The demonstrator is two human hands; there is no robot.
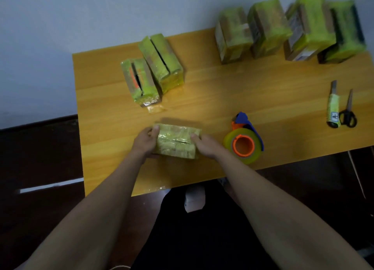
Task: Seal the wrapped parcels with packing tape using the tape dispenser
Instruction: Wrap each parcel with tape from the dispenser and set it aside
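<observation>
A small parcel (175,141) wrapped in yellowish tape lies near the front of the wooden table (242,91). My left hand (144,141) grips its left end, thumb on top. My right hand (206,145) grips its right end, thumb on the top face. The tape dispenser (243,141), blue and orange with a roll of yellowish tape, lies on the table just right of my right hand, untouched. Two wrapped parcels (153,69) stand at the back left. Several more parcels (287,28) stand in a row at the back right.
A utility knife (333,105) and black scissors (348,111) lie at the table's right edge. A scrap of clear tape (155,108) lies in front of the back-left parcels. A wall runs behind the table; dark floor lies to the left and right.
</observation>
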